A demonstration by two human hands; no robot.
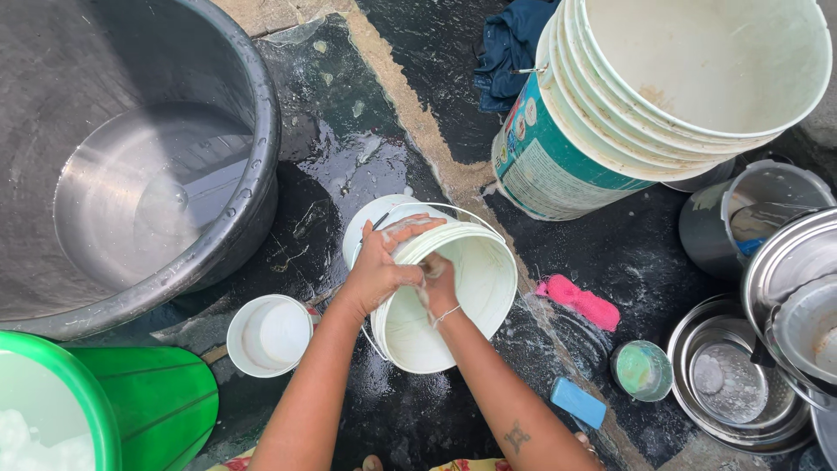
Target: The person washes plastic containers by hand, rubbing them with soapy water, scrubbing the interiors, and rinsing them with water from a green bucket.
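Observation:
A small white plastic bucket (471,288) lies tilted on the wet dark floor, its mouth toward me. My left hand (379,266) grips its soapy rim at the upper left. My right hand (438,283) reaches inside the bucket, fingers closed and covered in foam; what it holds is hidden. A thin wire handle loops over the bucket's top.
A large black tub (253,174) holds a steel basin with water at left. Stacked white buckets (610,131) stand at upper right, steel pots (785,288) at right. A white cup (268,336), pink scrubber (582,301), blue soap bar (577,401), green lid (641,371) and green tub (105,401) lie around.

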